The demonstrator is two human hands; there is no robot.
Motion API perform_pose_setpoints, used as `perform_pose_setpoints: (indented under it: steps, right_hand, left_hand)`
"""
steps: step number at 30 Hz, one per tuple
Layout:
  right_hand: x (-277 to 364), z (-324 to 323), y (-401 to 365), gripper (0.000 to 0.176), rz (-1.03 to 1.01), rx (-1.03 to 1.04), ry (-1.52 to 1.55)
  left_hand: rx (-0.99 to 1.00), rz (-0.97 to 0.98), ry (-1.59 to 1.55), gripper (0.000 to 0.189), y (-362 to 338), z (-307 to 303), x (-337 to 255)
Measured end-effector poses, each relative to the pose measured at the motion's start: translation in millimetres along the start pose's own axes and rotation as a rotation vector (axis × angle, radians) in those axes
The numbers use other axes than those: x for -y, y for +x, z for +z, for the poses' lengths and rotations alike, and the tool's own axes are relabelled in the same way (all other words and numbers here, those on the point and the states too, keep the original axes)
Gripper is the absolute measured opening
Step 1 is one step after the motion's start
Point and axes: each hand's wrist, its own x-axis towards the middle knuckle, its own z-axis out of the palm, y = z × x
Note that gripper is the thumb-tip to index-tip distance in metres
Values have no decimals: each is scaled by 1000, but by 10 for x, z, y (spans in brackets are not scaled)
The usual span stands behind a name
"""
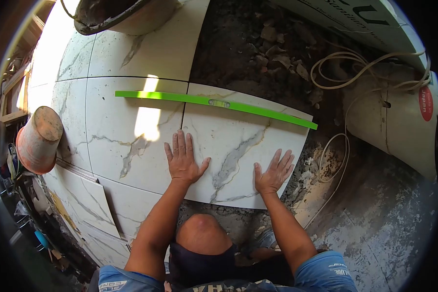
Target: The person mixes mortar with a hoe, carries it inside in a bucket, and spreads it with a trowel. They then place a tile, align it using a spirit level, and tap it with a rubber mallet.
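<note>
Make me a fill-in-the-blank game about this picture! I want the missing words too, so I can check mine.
The left hand and right hand rest on white tiles with their palms facing ____.
The long level lying across the tiles is bright ____.
The oval label on the right side of the picture is coloured ____.
The big letters on that label spell ____.

Missing words: down; green; red; Japan.

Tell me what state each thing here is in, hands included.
Left hand: palm down, fingers spread
Right hand: palm down, fingers spread
Green level: laid across a tile joint, bubble unreadable
Orange bucket: upside down
Dark-rimmed bucket: upright
Cable: loosely looped
Left-side tiles: stacked
</note>
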Motion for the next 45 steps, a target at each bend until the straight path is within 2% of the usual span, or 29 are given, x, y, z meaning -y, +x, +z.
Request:
perform_pose_setpoints:
  steps: [12, 18, 27, 33, 37, 39, 40, 42, 44, 45]
  right_hand:
    - [-31, 24, -11, 95, -15, -18, -20]
    - [16, 14, 14, 94, -24, -36, -36]
    - [3, 72, 4, 92, -41, -105, -80]
    - [25, 83, -18, 81, -50, -192, -122]
    - [10, 160, 10, 82, -58, -232, -183]
    - [37, 107, 18, 84, 96, -20, -336]
    - [-143, 259, 105, 85, -132, -341, -97]
    - [-105, 17, 402, 89, -259, -511, -69]
    - [-66, -247, 868, 85, -355, -701, -108]
    - [101, -544, 921, 79, -325, -550, -213]
  left_hand:
    - [33, -13, 11, 100, -17, 70, 20]
    - [-21, -4, 34, 104, 3, 65, 47]
    - [-57, 9, -96, 96, -8, -27, 52]
    - [-138, 27, -143, 92, -64, -100, 54]
    - [-203, 30, -167, 90, -117, -138, 64]
    - [-239, 52, -184, 90, -176, -135, 67]
    - [-267, 20, -178, 90, -201, -114, 72]
    - [-316, 48, -235, 89, -211, -49, 73]
    - [-372, -7, -231, 87, -234, 37, 16]
    - [-409, -35, -234, 85, -276, 83, 31]
